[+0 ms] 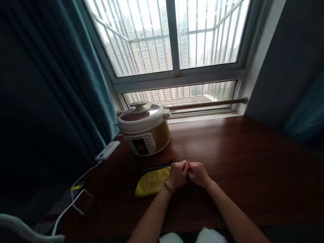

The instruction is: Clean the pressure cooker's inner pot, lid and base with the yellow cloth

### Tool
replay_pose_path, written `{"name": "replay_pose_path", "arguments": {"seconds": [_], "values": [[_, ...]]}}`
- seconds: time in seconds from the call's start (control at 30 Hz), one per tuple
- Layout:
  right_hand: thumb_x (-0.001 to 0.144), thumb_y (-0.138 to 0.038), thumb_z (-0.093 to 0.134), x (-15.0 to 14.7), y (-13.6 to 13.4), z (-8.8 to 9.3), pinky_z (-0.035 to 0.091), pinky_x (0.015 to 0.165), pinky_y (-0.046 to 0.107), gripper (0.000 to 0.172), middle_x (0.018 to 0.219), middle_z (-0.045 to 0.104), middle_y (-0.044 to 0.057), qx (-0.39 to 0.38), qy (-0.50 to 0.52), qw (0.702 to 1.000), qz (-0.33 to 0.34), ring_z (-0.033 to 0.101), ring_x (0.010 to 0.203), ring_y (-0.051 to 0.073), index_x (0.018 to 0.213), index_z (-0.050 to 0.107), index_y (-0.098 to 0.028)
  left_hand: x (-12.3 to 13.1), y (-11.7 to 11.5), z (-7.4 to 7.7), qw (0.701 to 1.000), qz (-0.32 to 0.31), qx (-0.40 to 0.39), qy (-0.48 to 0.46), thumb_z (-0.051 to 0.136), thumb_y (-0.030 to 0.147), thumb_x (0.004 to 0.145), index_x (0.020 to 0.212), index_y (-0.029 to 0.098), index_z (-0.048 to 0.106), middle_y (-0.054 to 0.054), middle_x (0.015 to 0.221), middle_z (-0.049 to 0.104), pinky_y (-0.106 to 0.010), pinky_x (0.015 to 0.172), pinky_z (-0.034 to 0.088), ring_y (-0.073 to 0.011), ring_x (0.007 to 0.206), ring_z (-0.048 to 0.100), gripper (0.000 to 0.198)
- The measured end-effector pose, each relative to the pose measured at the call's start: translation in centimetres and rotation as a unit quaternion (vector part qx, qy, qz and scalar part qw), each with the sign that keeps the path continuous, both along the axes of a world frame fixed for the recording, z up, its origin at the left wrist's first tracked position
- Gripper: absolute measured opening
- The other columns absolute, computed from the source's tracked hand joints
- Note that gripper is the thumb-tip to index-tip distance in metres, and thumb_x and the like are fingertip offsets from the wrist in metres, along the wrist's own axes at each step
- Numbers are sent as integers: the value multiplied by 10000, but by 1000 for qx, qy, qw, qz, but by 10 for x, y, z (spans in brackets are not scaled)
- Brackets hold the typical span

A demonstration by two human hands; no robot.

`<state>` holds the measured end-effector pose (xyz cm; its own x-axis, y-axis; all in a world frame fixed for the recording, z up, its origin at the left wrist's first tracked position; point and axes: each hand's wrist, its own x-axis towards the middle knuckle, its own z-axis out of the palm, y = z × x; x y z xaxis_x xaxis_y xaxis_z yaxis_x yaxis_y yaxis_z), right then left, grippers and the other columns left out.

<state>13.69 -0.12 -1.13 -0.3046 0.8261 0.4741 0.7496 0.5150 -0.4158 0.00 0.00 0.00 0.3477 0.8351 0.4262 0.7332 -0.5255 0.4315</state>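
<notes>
A flat yellow fabric piece (153, 181) with a dark upper edge lies on the brown wooden table. It looks like a cloth or a pouch; I cannot tell which. My left hand (178, 173), with a beaded bracelet at the wrist, is closed over its right end. Touching it at the fingertips, my right hand (198, 173) is closed too. Whatever sits between the pinched fingers is hidden by the hands. Behind the fabric stands a white and gold electric cooker (144, 130) with its lid on.
Left of the cooker, a white power strip (107, 151) lies at the table's edge, its white cable (83, 175) running toward me. A dark blue curtain (63, 67) hangs at the left. Beyond the table (240, 158) is a barred window (177, 72).
</notes>
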Motion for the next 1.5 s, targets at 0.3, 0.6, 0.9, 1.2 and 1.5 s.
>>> {"name": "replay_pose_path", "arguments": {"seconds": [0.3,0.6,0.9,1.2,1.5], "values": [[767,-171,458,2,-1,-1,250,539,235,192,587,611,29,-9,4,1000,6,511,524,105,579,497,-170,2,3,-1,1000,0,6,10,310,340,924,598,180,480,-24,546,570,-241,515,265,-112,504,506,401],[763,-172,452,2,-1,2,257,539,236,194,575,593,23,-15,11,1000,8,492,514,102,572,490,-174,2,3,-1,1000,-3,13,18,311,335,924,591,179,478,-24,545,569,-239,515,272,-113,503,509,404],[768,-188,450,3,-1,-1,255,538,235,214,558,575,18,-14,16,1000,9,471,504,99,556,472,-174,2,4,-1,999,-2,21,24,315,334,925,600,183,480,-21,553,577,-243,512,268,-115,502,505,395],[774,-185,435,4,0,-4,254,538,237,224,564,570,21,-16,22,999,18,461,502,101,556,483,-172,3,2,1,999,4,19,35,316,336,922,603,187,490,-22,556,584,-242,512,273,-117,506,514,392],[771,-189,438,4,0,-3,252,538,243,221,563,572,20,-18,11,1000,12,469,503,103,556,485,-173,3,1,1,999,7,19,47,313,336,922,608,189,494,-30,569,594,-250,513,280,-127,520,531,391]]}}
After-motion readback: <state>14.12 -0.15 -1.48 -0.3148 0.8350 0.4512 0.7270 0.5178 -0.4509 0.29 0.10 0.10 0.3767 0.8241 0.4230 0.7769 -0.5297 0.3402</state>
